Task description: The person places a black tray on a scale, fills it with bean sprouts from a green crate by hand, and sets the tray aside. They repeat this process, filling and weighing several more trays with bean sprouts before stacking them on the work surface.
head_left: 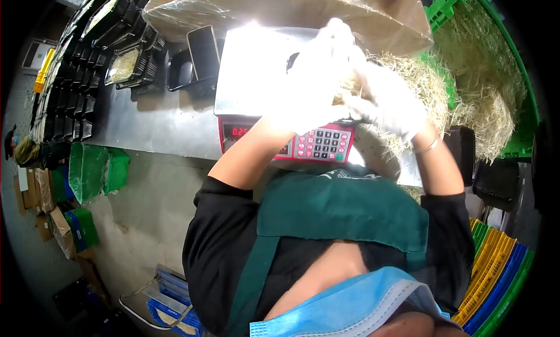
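Both of my hands wear white gloves, washed out by glare, and meet over the right part of the scale. My left hand point(319, 83) hides most of a black tray point(293, 60) on the metal weighing plate point(245, 74); glare blurs its fingers. Beside it, my right hand point(389, 98) has its fingers curled around a small bunch of pale bean sprouts point(347, 87). Below the hands, the red scale point(286, 143) shows lit digits, partly covered by my left forearm. A loose heap of sprouts point(429, 83) lies just right of my right hand.
A green crate point(519, 51) tilts at the right, spilling sprouts. Behind the scale stands a plastic-lined box point(291, 10). Left are a phone point(203, 51), an unfilled black tray point(181, 69), a filled tray point(123, 66) and tall black tray stacks point(70, 98). Coloured crates point(496, 273) stand lower right.
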`<state>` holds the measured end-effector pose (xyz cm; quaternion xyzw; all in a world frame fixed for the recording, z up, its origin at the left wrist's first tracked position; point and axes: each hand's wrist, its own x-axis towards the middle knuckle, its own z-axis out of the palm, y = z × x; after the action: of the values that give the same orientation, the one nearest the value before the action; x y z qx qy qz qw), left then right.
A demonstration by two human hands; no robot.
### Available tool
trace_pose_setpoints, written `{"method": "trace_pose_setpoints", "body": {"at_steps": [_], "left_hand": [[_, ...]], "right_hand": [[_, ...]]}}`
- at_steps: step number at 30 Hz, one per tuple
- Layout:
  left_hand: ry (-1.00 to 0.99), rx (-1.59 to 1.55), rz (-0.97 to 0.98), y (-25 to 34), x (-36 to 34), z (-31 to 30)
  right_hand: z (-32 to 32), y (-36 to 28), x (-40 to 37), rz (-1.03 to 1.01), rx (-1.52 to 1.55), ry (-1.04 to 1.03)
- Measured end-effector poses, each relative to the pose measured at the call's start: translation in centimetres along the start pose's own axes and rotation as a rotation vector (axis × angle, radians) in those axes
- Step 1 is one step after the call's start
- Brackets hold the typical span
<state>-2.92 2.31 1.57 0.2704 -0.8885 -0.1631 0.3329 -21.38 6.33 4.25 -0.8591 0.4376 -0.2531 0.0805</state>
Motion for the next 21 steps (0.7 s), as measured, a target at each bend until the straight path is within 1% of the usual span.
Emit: {"method": "trace_pose_setpoints", "body": {"at_steps": [1,2,3,5,6,7,8,9,10,11,13,14,15,16,17,19,20,21], "left_hand": [[-0.027,0.102,0.091,0.3,0.5,-0.1],[-0.036,0.074,0.074,0.8,0.6,-0.4],[-0.036,0.064,0.07,0.2,0.5,0.3],[-0.144,0.048,0.171,-1.6,0.2,2.0],[-0.154,-0.004,0.116,-1.5,0.3,1.4],[-0.153,-0.001,0.113,-1.2,0.2,1.7],[-0.139,0.148,0.103,-1.0,-0.1,1.9],[-0.128,0.298,0.097,-1.0,-0.2,2.1],[-0.136,0.303,0.101,-1.0,-0.3,2.2],[-0.139,0.264,0.086,-1.0,-0.4,2.3],[-0.131,0.223,0.059,-1.1,-0.2,2.6],[-0.2,0.179,0.025,-1.4,0.0,2.7],[-0.272,0.137,-0.007,-1.3,0.2,2.6],[-0.359,0.118,-0.121,-1.0,0.6,2.2],[-0.361,0.129,-0.127,-1.0,0.5,2.2],[-0.293,0.102,-0.026,-1.4,0.3,2.4],[-0.298,0.109,-0.025,-1.7,0.0,2.7],[-0.255,0.114,0.013,-2.0,-0.3,3.1]], "right_hand": [[0.7,-0.5,-1.0,0.088,-0.086,-0.066],[1.3,-0.3,-1.1,0.084,-0.127,-0.045],[1.6,-0.4,-1.2,0.08,-0.164,-0.025],[1.4,0.8,-0.7,0.061,-0.162,-0.147],[-0.7,0.0,1.1,0.159,-0.269,-0.488],[-0.9,1.0,0.4,0.155,-0.267,-0.488],[-1.1,2.5,-0.8,0.001,-0.423,-0.303],[-1.4,2.7,-1.1,-0.146,-0.573,-0.11],[-2.6,2.3,-1.9,0.11,-0.55,-0.328],[-2.8,2.4,-2.4,0.111,-0.548,-0.324],[-3.0,3.3,-3.6,0.32,0.653,-0.187],[-1.9,4.3,-4.0,0.272,0.527,-0.122],[-2.0,4.3,-4.1,0.268,0.533,-0.128],[-2.1,4.3,-4.0,0.294,0.32,-0.201],[-2.3,4.3,-3.7,0.315,0.106,-0.265],[-3.2,4.9,-4.8,0.303,0.113,-0.251],[-3.6,5.4,-5.8,0.298,0.22,-0.2],[-4.0,5.5,-6.7,0.295,0.324,-0.15]]}}
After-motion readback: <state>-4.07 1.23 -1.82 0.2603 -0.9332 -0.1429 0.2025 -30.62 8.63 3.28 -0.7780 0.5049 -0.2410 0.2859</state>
